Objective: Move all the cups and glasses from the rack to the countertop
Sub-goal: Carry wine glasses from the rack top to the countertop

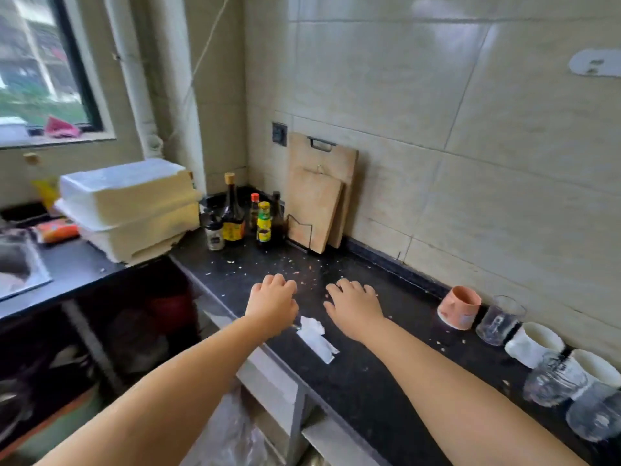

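Along the wall at the right of the black countertop (363,371) stand a pink cup (458,307), a clear glass (500,320), a white cup (532,344), a second white cup (596,366) and two more clear glasses (556,381) (594,415). My left hand (274,302) and my right hand (353,306) hover side by side over the counter's middle, palms down, fingers loosely curled, holding nothing. No rack is in view.
A crumpled white paper (316,338) lies near the counter's front edge. Sauce bottles (233,213) and two cutting boards (319,196) stand in the back corner. Stacked white foam boxes (131,206) sit at the left beside a sink (20,264). Crumbs dot the counter.
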Demonstrator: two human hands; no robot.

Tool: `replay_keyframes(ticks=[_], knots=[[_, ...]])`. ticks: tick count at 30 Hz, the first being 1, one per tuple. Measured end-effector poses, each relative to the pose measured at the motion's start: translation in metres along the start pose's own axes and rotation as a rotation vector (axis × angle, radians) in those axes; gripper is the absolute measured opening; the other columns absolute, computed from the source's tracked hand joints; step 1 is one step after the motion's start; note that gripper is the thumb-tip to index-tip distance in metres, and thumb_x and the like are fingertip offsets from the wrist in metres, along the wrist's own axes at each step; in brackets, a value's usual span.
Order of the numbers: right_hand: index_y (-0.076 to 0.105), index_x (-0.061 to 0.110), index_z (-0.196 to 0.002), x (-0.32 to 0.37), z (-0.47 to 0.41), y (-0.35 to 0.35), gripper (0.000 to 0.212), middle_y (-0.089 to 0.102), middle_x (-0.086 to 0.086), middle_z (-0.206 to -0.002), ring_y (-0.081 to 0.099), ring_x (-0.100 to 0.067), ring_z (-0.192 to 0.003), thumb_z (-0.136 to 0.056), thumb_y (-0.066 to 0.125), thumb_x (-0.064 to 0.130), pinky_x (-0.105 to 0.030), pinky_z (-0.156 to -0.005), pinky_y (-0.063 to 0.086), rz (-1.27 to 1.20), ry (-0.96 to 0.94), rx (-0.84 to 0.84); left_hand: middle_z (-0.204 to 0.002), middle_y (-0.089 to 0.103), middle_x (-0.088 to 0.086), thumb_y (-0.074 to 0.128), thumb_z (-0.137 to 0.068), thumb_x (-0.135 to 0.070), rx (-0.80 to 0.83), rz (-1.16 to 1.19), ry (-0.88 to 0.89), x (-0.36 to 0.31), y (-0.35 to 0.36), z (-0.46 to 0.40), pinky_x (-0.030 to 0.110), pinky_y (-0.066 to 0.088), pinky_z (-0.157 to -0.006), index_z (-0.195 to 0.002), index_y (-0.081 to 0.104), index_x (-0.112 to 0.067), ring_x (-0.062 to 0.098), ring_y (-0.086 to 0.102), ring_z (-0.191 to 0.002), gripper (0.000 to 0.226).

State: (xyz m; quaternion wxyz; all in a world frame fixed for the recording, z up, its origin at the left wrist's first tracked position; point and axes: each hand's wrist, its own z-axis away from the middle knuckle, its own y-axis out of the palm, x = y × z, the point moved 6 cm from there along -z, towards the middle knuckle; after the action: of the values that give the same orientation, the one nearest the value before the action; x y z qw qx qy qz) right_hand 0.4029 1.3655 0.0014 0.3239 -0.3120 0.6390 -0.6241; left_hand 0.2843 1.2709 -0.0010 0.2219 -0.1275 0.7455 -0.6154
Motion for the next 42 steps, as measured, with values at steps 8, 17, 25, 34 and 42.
replay_keyframes(ticks=[8,17,25,34,42], knots=[[0.044,0.018,-0.134,0.270,0.037,-0.001,0.043,0.046,-0.009,-0.137,0.043,-0.031,-0.127,-0.098,0.034,0.039,-0.047,-0.102,0.035,-0.035,-0.355,0.007,-0.123,0.050,0.006,0.045,-0.092,-0.031,-0.093,-0.036,-0.326,0.198,-0.068,0.187,0.039,0.039,-0.097,-0.123,0.052,-0.020,0.027,0.044,-0.119,0.034],[0.044,0.019,-0.134,0.521,0.086,-0.010,0.044,0.049,-0.009,-0.134,0.046,-0.030,-0.123,-0.097,0.035,0.042,-0.046,-0.097,0.039,-0.025,-0.772,-0.017,-0.122,0.052,0.008,0.045,-0.090,-0.031,-0.111,-0.103,-0.744,0.366,-0.129,0.380,0.041,0.039,-0.097,-0.121,0.054,-0.017,0.028,0.045,-0.119,0.035],[0.045,0.019,-0.133,0.693,0.097,-0.009,0.043,0.046,-0.008,-0.138,0.043,-0.030,-0.126,-0.097,0.036,0.041,-0.046,-0.100,0.037,-0.027,-1.033,-0.019,-0.121,0.053,0.006,0.044,-0.092,-0.032,-0.170,-0.087,-1.026,0.488,-0.160,0.484,0.040,0.040,-0.099,-0.120,0.054,-0.018,0.025,0.046,-0.118,0.033],[0.047,0.020,-0.130,0.889,0.058,-0.042,0.042,0.048,-0.009,-0.136,0.044,-0.030,-0.126,-0.095,0.038,0.040,-0.047,-0.099,0.037,-0.067,-1.233,-0.067,-0.119,0.053,0.006,0.043,-0.092,-0.031,-0.256,-0.106,-1.203,0.633,-0.223,0.540,0.041,0.039,-0.100,-0.117,0.055,-0.018,0.026,0.046,-0.118,0.030],[0.048,0.016,-0.128,1.045,0.077,-0.042,0.041,0.050,-0.011,-0.133,0.048,-0.032,-0.123,-0.097,0.036,0.041,-0.046,-0.097,0.042,-0.014,-1.414,-0.043,-0.119,0.054,0.008,0.043,-0.093,-0.028,-0.336,-0.119,-1.394,0.735,-0.268,0.623,0.041,0.041,-0.097,-0.117,0.056,-0.016,0.027,0.046,-0.115,0.030]])
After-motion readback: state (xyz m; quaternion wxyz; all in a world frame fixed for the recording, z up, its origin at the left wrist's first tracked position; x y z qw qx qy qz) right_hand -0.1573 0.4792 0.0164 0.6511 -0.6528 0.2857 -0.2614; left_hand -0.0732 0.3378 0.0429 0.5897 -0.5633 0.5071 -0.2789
